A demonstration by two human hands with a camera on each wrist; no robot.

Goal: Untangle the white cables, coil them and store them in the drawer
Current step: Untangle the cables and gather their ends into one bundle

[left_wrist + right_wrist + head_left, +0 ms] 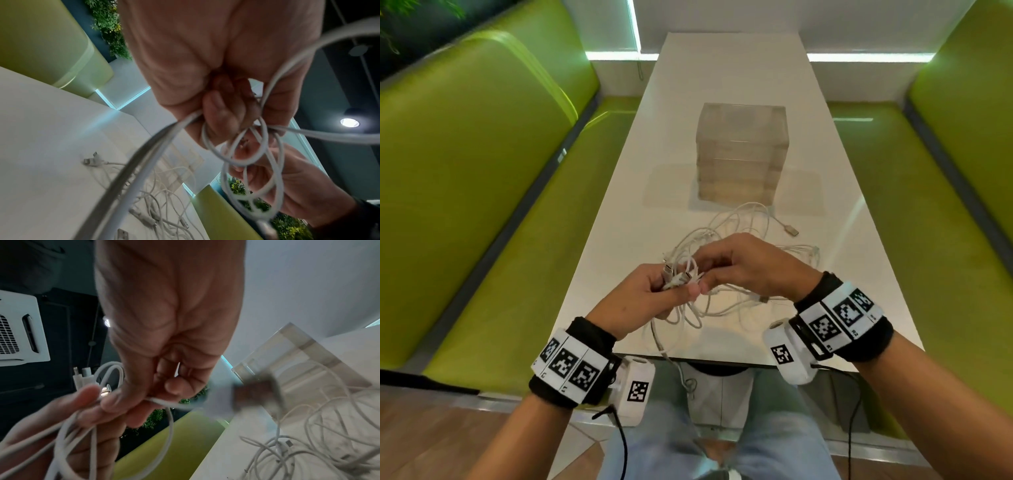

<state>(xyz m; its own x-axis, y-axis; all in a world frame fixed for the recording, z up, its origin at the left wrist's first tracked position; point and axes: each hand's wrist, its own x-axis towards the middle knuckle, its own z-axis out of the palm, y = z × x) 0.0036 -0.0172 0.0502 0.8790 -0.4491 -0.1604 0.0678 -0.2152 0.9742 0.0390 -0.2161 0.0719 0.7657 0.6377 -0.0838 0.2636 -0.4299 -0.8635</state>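
Head view puts the cables [726, 236] where I want them: a loose white tangle on the near half of the table [722, 68], just in front of the drawer unit [741, 154], with one strand trailing off the near edge toward my lap. I have part of the tangle lifted clear of the top. My left hand [643, 298] is curled around a bunch of loops and several plug ends, which keeps the sorted part from slipping back into the heap, while my right hand [743, 263] pinches a single strand between thumb and fingertips just beside that bunch, so I can, I judge, draw it out of the knot. On the left wrist view the loops [251, 146] hang below my knuckles, thin, round and smooth, with a dull rubbery look. On the right wrist view the pinched strand [164, 402] runs off toward a blurred connector; what kind it is I cannot tell. A metal USB plug [791, 230] lies flat near the unit. That unit looks like clear plastic, boxy, with stacked drawers, all apparently closed, so nothing is stored yet. Green padded benches [482, 171] flank the glossy white tabletop.
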